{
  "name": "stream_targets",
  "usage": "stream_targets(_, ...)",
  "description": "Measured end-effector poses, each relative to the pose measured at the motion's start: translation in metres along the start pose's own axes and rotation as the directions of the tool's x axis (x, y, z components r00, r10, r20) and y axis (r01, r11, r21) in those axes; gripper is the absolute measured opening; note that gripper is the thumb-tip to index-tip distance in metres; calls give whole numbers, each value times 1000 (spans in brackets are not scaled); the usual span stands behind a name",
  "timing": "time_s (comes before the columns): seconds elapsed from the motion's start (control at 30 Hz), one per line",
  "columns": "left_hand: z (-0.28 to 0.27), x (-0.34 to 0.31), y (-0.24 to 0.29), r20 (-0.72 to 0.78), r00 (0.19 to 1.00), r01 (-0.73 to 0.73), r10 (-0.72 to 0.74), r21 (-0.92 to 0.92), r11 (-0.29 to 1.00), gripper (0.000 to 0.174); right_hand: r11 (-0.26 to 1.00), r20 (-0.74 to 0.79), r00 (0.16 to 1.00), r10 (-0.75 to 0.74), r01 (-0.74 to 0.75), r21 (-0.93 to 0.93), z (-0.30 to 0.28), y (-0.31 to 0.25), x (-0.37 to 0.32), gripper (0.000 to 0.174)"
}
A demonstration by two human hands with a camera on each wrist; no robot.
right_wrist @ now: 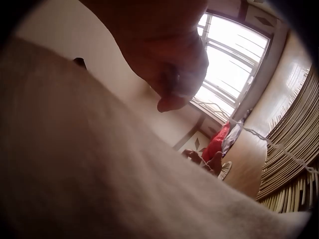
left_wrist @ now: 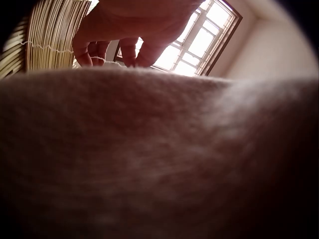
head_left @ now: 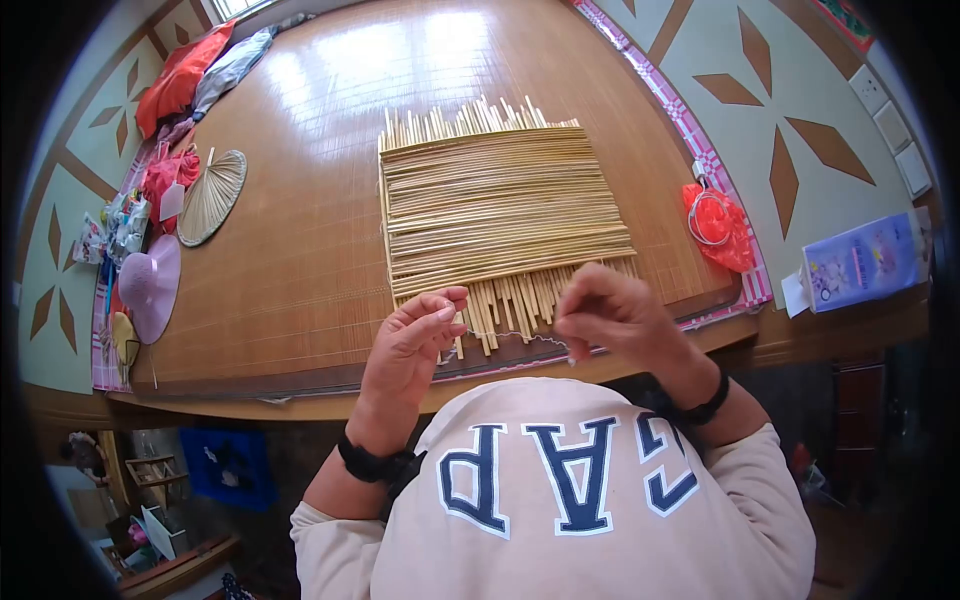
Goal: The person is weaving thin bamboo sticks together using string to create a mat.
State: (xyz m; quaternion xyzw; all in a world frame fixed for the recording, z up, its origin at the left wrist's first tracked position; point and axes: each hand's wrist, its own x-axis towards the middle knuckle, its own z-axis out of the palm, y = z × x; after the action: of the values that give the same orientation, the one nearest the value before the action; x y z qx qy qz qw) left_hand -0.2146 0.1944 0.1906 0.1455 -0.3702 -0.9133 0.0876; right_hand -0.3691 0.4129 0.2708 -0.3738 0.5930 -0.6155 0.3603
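A thin white string [head_left: 512, 335] runs between the two hands, just above the near edge of a mat of slender reed sticks [head_left: 505, 200]. My left hand [head_left: 398, 348] pinches the string between thumb and fingertips, at the mat's lower left corner. Over the lower right corner, my right hand [head_left: 628, 312] has its fingers curled in and holds the string. From the right wrist, the string [right_wrist: 269, 141] stretches from that hand across the sticks. The left wrist view has the string [left_wrist: 55, 49] passing in front of the sticks [left_wrist: 55, 30]; a sleeve blocks its lower part.
The mat lies on a wide brown bed-like surface [head_left: 300, 290]. To its left are a palm-leaf fan [head_left: 214, 198] and a pink hat [head_left: 152, 288]. On the right sit a red plastic bag [head_left: 722, 230] with a white cable and a purple tissue pack [head_left: 862, 262].
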Motion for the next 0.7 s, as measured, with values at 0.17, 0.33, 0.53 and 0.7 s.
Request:
stream_targets(0.17, 29, 14, -20, 39, 997, -56, 60, -86, 995, 7, 948, 100, 970, 221, -238, 212, 23, 27, 17, 18)
stream_targets(0.33, 40, 16, -38, 43, 996, -70, 76, -114, 991, 8, 917, 13, 971, 238, -229, 328, 23, 43, 19, 26)
stream_targets(0.53, 46, 15, -52, -13, 997, -79, 78, -91, 993, 7, 896, 75, 961, 267, -276, 347, 18, 49, 16, 20)
stream_targets(0.7, 49, 11, -52, 4, 997, -78, 78, -18, 997, 4, 921, 133, 953, 274, -300, 250, 17, 54, 16, 14)
